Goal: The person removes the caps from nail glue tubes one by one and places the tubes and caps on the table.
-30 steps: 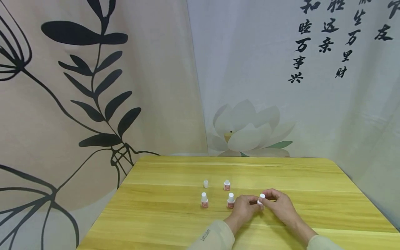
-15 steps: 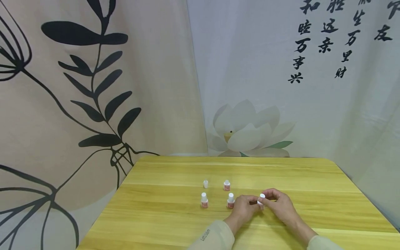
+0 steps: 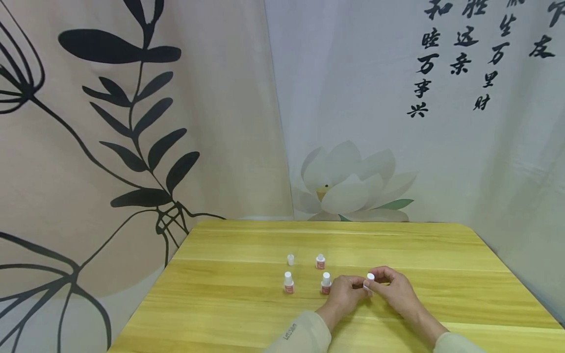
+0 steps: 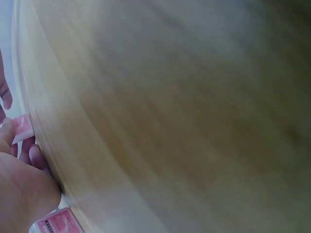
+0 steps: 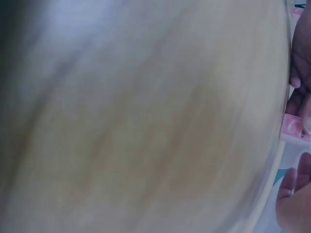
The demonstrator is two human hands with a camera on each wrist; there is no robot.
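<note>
A small white-capped bottle (image 3: pixel 371 277) with a pink label is between my two hands, right of the middle of the table. My left hand (image 3: pixel 346 294) grips its lower part; the left wrist view shows fingers around the pink-labelled bottle body (image 4: pixel 23 127). My right hand (image 3: pixel 397 289) has its thumb and a finger at the white cap, pinching it from the right. In the right wrist view, some right-hand fingers (image 5: pixel 293 201) stay off the bottle (image 5: pixel 294 127). Just left of my left hand stands a similar capped bottle (image 3: pixel 326 283).
Two more pink-labelled bottles stand upright: one at the front left (image 3: pixel 289 283), another farther back (image 3: pixel 320 262). A small plain white piece (image 3: pixel 290 260) stands at the back left. The wooden table (image 3: pixel 229 314) ends at a printed curtain (image 3: pixel 353 122).
Both hands stay in place around the bottle. The right thumb shifts slightly at the cap, leaving more of its white top in view. The other bottles have not moved.
</note>
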